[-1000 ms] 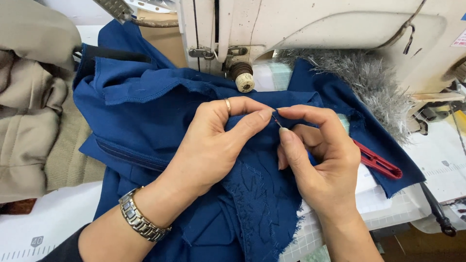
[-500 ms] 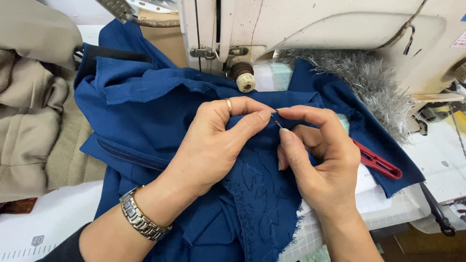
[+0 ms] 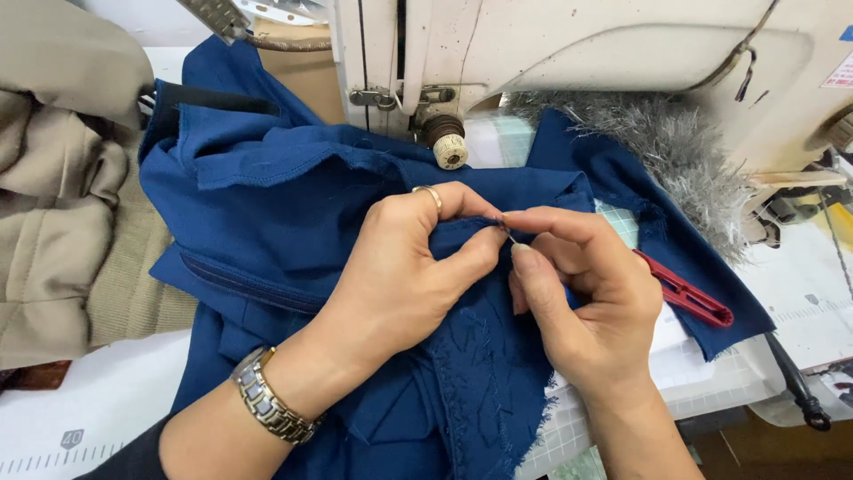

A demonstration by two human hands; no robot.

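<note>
Head view: left hand fingers pinch a fold of blue fabric lying on the desk before the sewing machine. Right hand fingers grip red thread snips, tip touching the fold.

My left hand lies palm down, fingers curled, thumb and forefinger pinched together at the right. My right hand comes up from the near right, its thumb and forefinger pinched just beside them.
</note>
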